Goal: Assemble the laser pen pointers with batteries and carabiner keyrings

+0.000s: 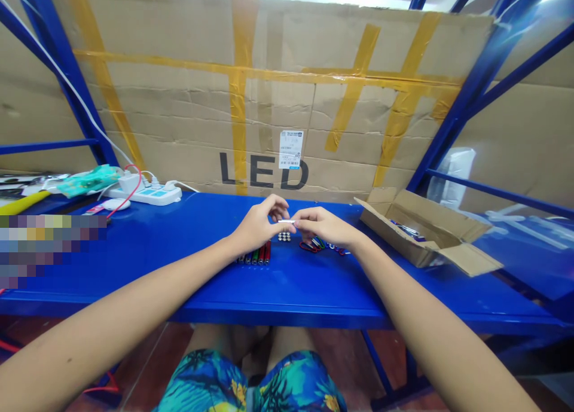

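A small silver cylinder (287,221) is held between the two hands, just above the blue surface (188,262) and near its far edge. Its long axis runs left to right across the view, roughly level, so one end points towards each hand. Which end is the front cannot be told at this size.

The left hand (262,223) pinches the left end of the cylinder between thumb and fingertips, with the other fingers curled loosely above. The right hand (323,225) pinches the right end in the same way, knuckles up. The cylinder bridges the short gap between the two sets of fingertips, and only its middle shows.

Directly below the gap, a cluster of small silvery round pieces (284,237) lies on the surface. Under the left hand is a row of slim coloured tubes (256,257), side by side, with their long axes running towards and away from the person. Under the right hand lie coloured carabiner clips (314,244), partly hidden by it.

To the right, well apart, an open cardboard box (426,235) rests tilted on the surface. At the far left lies a white power strip (150,194). Behind everything stands a taped cardboard sheet printed "LED" (264,173).
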`<move>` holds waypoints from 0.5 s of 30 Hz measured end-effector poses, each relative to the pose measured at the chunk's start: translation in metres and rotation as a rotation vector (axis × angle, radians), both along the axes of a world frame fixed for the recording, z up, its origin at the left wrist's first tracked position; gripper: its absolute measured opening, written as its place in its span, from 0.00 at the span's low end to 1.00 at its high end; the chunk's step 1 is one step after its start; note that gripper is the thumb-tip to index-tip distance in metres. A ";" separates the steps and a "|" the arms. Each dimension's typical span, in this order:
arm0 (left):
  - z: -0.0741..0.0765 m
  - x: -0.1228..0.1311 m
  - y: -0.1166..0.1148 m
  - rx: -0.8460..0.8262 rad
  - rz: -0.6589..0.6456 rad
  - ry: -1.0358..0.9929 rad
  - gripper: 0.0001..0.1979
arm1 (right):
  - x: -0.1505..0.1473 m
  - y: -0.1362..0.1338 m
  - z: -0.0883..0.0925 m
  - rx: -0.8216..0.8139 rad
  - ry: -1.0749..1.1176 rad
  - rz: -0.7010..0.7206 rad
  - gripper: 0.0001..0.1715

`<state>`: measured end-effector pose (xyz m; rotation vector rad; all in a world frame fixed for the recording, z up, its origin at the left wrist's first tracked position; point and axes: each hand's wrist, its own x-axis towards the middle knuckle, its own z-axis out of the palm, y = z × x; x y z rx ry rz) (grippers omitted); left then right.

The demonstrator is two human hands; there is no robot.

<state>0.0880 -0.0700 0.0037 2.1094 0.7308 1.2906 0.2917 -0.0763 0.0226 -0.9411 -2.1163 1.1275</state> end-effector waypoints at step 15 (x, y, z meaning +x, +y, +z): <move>0.010 -0.008 0.009 -0.693 -0.315 -0.556 0.33 | 0.007 0.014 -0.003 0.204 0.114 -0.308 0.12</move>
